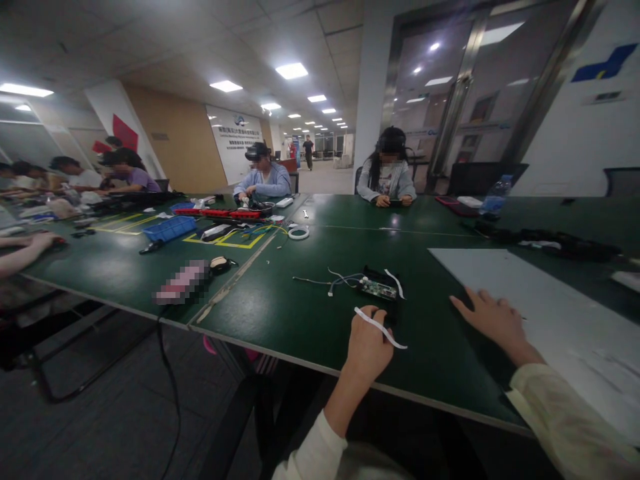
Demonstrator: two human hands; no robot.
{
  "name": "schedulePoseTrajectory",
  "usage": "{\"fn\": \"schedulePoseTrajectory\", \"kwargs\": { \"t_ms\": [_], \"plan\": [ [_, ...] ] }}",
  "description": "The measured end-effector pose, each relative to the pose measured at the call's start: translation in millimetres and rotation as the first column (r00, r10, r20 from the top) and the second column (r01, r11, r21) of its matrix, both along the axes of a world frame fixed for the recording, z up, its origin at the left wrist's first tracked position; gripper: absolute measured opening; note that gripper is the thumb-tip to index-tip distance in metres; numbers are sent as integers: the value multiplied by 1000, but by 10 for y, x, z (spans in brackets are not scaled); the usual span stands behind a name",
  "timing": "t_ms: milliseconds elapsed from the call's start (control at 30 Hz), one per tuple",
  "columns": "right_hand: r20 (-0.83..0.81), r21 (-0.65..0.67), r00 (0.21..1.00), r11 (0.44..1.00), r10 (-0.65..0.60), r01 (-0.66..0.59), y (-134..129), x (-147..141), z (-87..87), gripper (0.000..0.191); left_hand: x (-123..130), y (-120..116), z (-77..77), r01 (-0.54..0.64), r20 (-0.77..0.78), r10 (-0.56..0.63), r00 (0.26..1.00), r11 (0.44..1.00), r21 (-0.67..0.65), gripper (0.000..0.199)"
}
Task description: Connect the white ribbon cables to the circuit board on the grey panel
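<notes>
Near the table's front edge, my left hand (369, 343) is closed, with a white curved strip (383, 329) lying across its fingers. Its fingertips also meet a black part in front of them; the exact grip is partly hidden. Just beyond sits a small circuit board (379, 288) in a black housing, with grey wires (345, 279) running off to the left. Another white strip (395, 283) stands at the housing's right side. My right hand (493, 323) rests with spread fingers on the left edge of a pale grey board (550, 333), holding nothing.
On the green table (280, 313), a blue bin (170, 229), a white ring-shaped coil (299, 232) and a blurred pink item (183, 283) lie to the left. Two people sit across the table. A water bottle (496, 195) stands at the back right.
</notes>
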State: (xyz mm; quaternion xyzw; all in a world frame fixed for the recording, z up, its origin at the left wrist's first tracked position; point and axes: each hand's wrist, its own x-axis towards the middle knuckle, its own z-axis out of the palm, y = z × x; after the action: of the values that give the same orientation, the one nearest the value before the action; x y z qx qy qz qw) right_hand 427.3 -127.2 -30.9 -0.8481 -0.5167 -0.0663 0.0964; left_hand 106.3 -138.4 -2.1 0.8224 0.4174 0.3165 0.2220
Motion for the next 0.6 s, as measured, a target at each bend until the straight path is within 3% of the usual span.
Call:
{"fn": "schedulePoseTrajectory", "kwargs": {
  "t_ms": [367,600],
  "plan": [
    [144,-11,971,981,193,-193,100,-837,-122,67,23,14,4,-6,-18,7,1000,998,65,33],
    [143,47,960,967,240,-248,68,-976,-143,55,74,68,-53,-5,-1,5,1000,995,98,31]
  ]
}}
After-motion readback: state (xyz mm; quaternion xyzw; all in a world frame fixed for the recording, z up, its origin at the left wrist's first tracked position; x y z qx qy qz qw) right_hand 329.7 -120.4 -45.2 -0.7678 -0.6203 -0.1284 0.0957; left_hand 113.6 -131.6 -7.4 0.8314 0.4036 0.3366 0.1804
